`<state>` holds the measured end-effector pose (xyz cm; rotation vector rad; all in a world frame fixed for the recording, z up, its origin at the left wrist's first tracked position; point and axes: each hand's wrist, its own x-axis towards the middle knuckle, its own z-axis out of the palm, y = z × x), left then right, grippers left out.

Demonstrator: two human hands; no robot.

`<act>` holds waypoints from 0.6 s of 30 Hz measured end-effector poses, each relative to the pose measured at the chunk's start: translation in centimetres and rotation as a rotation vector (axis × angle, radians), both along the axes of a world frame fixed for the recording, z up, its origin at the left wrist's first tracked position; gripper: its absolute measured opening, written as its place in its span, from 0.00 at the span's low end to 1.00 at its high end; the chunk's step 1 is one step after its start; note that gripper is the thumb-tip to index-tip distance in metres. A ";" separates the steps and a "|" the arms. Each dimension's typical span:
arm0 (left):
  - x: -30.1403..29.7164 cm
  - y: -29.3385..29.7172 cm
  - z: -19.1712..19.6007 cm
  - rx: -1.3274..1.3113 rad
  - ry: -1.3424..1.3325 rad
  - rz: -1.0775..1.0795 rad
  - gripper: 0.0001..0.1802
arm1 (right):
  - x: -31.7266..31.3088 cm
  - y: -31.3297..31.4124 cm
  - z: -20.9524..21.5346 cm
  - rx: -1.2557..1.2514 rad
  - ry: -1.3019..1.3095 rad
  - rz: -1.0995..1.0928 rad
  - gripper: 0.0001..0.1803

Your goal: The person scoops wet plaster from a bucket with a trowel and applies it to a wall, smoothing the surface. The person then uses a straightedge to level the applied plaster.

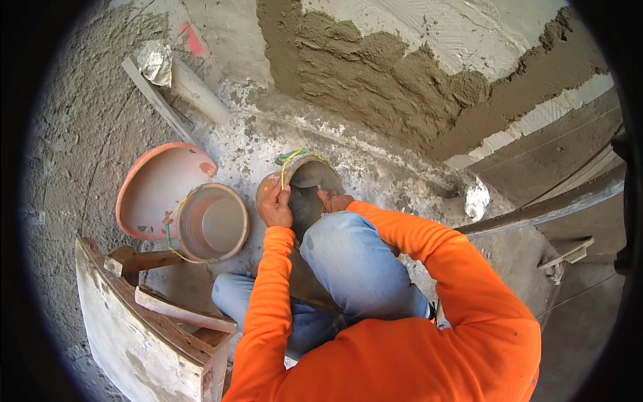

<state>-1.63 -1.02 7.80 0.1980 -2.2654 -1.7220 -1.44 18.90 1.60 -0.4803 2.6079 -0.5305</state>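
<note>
Head view shows both hands on one orange bucket (pixel 301 184) standing on the mortar-spattered floor (pixel 375 167), near the foot of the half-plastered wall (pixel 375 74). The left hand (pixel 275 204) is closed over the bucket's left rim, fingers curled onto the edge. The right hand (pixel 334 199) rests at the right rim, but a bent knee in blue jeans (pixel 348 261) covers most of it, so I cannot tell whether it grips or only touches. The bucket sits straight ahead of the knee, mouth tilted toward the person, both hands about equally near. A yellow-green cord handle (pixel 293 158) loops over its far rim.

To the left, well apart, a second small bucket (pixel 213 222) touches a wide orange basin (pixel 157 187). A wooden box (pixel 140 328) stands at the lower left. The bucket's contents are dark and unclear.
</note>
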 end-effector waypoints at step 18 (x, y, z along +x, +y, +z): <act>1.7 2.9 -3.1 -0.183 0.114 -0.129 0.18 | -3.3 -0.6 -0.1 0.428 -0.091 0.455 0.16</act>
